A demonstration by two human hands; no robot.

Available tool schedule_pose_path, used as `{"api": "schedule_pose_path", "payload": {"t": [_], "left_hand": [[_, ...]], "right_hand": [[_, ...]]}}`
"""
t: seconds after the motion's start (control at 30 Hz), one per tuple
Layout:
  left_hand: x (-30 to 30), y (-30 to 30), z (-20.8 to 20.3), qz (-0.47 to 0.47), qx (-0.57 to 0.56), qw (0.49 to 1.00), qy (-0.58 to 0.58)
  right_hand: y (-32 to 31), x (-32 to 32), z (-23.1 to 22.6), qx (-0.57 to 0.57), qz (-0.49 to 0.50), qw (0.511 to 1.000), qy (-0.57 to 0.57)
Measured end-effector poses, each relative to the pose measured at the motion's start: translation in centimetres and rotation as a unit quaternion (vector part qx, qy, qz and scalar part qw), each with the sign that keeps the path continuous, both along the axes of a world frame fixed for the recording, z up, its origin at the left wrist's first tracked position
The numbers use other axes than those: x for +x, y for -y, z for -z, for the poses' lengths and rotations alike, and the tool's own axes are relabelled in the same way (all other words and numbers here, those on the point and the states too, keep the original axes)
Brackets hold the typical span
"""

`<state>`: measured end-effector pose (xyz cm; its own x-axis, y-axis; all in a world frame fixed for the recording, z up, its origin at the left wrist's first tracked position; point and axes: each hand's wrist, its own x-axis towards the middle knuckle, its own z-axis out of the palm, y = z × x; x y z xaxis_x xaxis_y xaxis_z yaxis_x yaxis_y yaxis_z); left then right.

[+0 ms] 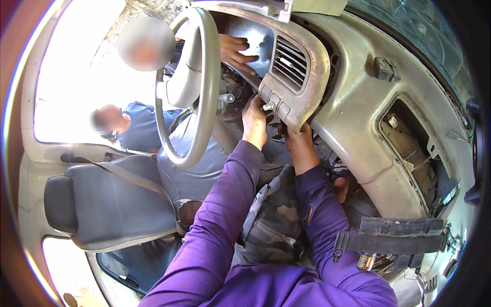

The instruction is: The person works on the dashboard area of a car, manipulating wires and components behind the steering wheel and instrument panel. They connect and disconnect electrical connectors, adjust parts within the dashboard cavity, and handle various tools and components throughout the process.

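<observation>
A worn beige dashboard panel (pixel 314 77) with a louvred air vent (pixel 290 64), square switches and a small knob (pixel 268 106) stands loose from the dash, with a dark gap along its right side. My left hand (pixel 254 123) is closed on the panel's lower left edge, fingers pointing up beside the knob. At the lower right corner, my right hand (pixel 299 142) is closed around the panel's edge; its fingertips are partly hidden beneath. Another person's hand (pixel 236 52) reaches through the steering wheel (pixel 207 87) and lies against the instrument cluster (pixel 253 43).
Left of me is a dark seat (pixel 120 197) with a belt across it. A person in a blue shirt (pixel 143 123) is beyond the door opening. On the right, the beige dash (pixel 353 133) has an open cavity (pixel 409 133) with loose wires. Black plastic strips (pixel 394 243) lie near my right arm.
</observation>
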<state>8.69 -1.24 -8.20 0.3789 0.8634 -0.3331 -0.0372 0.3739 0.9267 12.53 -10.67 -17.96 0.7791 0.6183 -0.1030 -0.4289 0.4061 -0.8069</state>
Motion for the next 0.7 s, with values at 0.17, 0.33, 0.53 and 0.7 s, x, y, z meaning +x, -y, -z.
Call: {"api": "schedule_pose_path", "payload": {"t": [0.17, 0.33, 0.53, 0.7], "left_hand": [[1.3, -2.2, -1.4, 0.014, -0.041, 0.999, -0.029], [1.3, -5.4, 0.3, 0.141, 0.216, 0.951, -0.171], [1.7, -7.4, 1.8, 0.254, 0.497, 0.799, -0.222], [2.7, -7.1, -0.1, 0.256, 0.275, 0.895, -0.241]], "right_hand": [[-0.1, 0.0, -0.2, 0.004, -0.008, 0.994, -0.107], [0.1, 0.3, -0.9, -0.004, 0.002, 0.991, -0.135], [-0.4, 0.1, -0.5, 0.038, 0.039, 0.995, -0.087], [-0.1, 0.3, -1.0, 0.019, 0.033, 0.996, -0.085]]}}
